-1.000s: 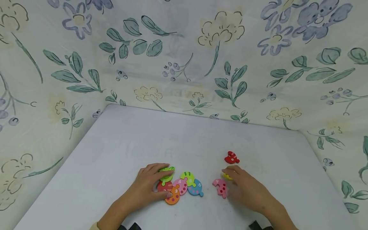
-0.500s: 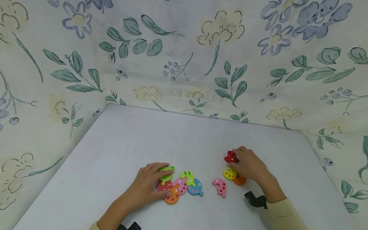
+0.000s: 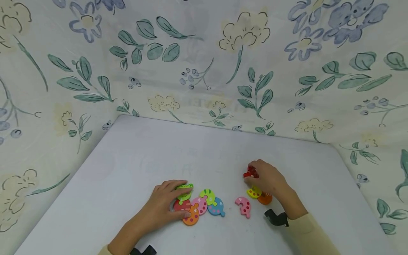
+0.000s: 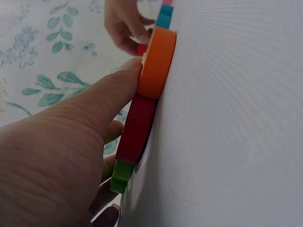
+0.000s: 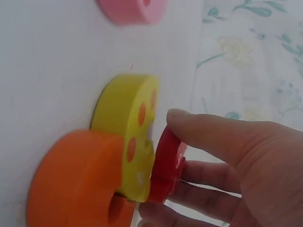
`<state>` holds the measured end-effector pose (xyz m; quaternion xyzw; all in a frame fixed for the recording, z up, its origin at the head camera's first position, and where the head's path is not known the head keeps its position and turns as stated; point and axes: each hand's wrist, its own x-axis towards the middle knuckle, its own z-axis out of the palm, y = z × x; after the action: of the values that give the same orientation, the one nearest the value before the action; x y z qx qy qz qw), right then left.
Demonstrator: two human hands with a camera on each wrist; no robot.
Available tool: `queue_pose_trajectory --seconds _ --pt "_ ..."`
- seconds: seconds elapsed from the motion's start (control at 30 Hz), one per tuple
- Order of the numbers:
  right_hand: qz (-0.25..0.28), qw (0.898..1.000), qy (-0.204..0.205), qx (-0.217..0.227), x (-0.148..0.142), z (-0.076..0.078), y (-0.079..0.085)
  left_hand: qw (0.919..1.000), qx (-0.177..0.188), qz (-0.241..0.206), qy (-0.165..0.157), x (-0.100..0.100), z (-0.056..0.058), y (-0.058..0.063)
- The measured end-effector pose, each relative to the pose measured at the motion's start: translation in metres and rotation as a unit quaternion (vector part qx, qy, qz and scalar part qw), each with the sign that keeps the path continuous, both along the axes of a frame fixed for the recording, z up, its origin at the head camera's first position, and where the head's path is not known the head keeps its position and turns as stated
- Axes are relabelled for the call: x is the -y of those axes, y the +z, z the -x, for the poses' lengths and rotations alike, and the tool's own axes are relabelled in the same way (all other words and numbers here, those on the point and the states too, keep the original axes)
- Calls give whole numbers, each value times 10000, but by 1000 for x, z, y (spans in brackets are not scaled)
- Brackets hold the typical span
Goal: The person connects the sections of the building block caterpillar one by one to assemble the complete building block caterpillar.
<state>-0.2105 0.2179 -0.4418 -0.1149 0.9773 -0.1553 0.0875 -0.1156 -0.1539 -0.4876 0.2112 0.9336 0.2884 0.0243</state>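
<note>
head view, right hand (image 3: 267,180): pinching red piece (image 3: 250,173)
left hand (image 3: 164,202): spread on joined pieces (image 3: 199,206)
red piece: likely pickup; next needs clean lift

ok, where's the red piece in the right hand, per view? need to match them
Head: red piece right of centre, below mid-height.
Left wrist: only a small bit of red near the top, just left of the orange piece.
Right wrist: just right of centre, beside the yellow piece.
Shared landmark: the right hand, pinching it.
</note>
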Motion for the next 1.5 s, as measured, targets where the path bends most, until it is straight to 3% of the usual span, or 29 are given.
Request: queue_pose_trajectory --seconds 0.27,0.4,0.6,0.87,1.0,1.27,1.5 --pt "-153 9998 -42 133 4 -15 5 10000 -7 -55 -28 1 1 1" --pt "-441 9988 -172 154 5 -32 8 10000 36 -69 -50 0 1 1" --pt "-972 9952 -50 -114 9 -54 10 10000 38 -53 3 1 0 2" --pt "-552 9982 46 -213 7 -62 10 9999 1 -108 -36 1 1 0" --pt "-246 9994 32 -235 22 -75 17 9999 5 -108 -39 1 0 -1" --pt "178 9963 574 615 73 -107 20 10000 38 -86 -22 2 -1 -1" --pt "-91 9954 283 907 94 -108 6 10000 52 -25 -4 2 0 1"
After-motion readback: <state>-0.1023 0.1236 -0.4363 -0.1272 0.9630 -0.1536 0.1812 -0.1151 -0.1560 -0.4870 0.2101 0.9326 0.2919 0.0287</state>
